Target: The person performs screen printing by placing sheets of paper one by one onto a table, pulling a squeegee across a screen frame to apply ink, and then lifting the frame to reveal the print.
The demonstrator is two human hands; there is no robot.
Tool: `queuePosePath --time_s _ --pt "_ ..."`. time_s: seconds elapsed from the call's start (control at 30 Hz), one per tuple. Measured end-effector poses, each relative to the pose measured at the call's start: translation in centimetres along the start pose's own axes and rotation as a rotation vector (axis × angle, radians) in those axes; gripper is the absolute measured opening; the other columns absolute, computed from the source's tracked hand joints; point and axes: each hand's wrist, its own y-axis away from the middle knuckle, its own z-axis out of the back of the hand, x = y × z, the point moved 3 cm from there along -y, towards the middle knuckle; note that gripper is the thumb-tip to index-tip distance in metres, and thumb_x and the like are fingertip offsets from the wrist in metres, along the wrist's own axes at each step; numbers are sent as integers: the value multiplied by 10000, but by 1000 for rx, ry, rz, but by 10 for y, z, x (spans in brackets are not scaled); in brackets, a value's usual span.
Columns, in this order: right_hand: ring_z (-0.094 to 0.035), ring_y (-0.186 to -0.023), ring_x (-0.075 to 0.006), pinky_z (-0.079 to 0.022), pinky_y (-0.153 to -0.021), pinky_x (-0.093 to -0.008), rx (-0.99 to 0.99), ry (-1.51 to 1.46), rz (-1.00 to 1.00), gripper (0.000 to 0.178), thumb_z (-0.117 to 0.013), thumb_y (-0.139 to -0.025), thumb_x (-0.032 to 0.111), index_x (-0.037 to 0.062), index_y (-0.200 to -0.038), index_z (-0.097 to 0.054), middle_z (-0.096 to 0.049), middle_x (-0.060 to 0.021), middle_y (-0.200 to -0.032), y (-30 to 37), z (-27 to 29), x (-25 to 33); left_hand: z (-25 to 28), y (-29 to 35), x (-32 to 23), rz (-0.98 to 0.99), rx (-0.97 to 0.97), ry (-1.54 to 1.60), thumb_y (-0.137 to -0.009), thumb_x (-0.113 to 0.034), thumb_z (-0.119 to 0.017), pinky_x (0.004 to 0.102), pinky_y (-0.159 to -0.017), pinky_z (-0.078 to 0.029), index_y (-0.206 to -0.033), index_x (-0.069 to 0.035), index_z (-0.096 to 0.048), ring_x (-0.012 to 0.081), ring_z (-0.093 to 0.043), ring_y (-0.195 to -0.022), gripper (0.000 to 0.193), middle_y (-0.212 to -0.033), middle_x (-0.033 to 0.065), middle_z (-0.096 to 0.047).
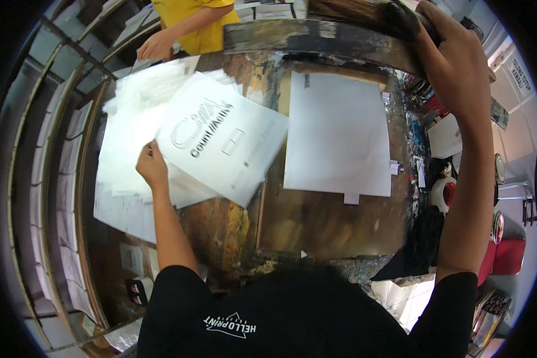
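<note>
My left hand pinches the left edge of a printed sheet of paper, which slants across a loose pile of white sheets. The right corner of that printed sheet reaches the left edge of a blank-looking white sheet lying flat on a brown board. Small white tabs sit at the flat sheet's right and lower edges. High at the far right, my right hand is closed around the end of a raised, paint-stained wooden frame, apparently a screen-printing frame. Its fingertips are partly hidden.
Across the table a person in a yellow shirt reaches a hand toward the pile's far edge. Shelf racks line the left. A tape roll, cans and a black cloth crowd the table's right side.
</note>
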Motion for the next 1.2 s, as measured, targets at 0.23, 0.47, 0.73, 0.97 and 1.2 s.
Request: queuePosePath --time_s 0.23,0.47,0.73,0.97,1.2 --pt "-700 -962 -471 -525 -915 -499 -101 107 138 501 -575 -1026 473 51 -1251 -727 -740 -273 -1027 11 -12 -24 47 0 -46 -252 -310 -147 -1035 -289 -702 471 -947 -543 -1198 81 -721 418 -703 -1012 405 -1069 253 -750" --pt "-666 -1067 -445 -443 -1025 -488 -130 171 198 457 -593 -1021 420 57 -1275 -702 -734 -251 -1128 29 -11 -15 -3 191 -192 -706 772 -142 -760 -948 -618 682 -1301 -57 -1597 -102 -517 431 -287 -1604 1195 -1702 192 -395" --pt "-592 -756 -169 -494 -861 -415 26 198 39 574 -450 -1102 564 100 -813 -623 -639 -65 -778 12 0 4 -58 264 -348 -1014 882 263 -715 -959 -637 731 -1274 -78 -1588 -76 -506 458 -273 -1599 1248 -1698 211 -380" --pt "-481 -622 -158 -466 -724 -388 81 -35 162 612 -425 -1106 579 113 -756 -612 -550 -20 -669 12 16 -3 -82 316 -409 -1123 832 370 -704 -1014 -542 759 -1259 -59 -1551 -39 -544 470 -317 -1563 1291 -1662 237 -411" --pt "-447 -562 -151 -460 -651 -369 159 -71 135 645 -420 -1107 595 110 -724 -607 -515 -1 -612 -7 13 -13 -73 317 -419 -1136 920 370 -697 -1000 -582 739 -1270 -104 -1591 -44 -485 478 -284 -1568 1313 -1676 244 -372"
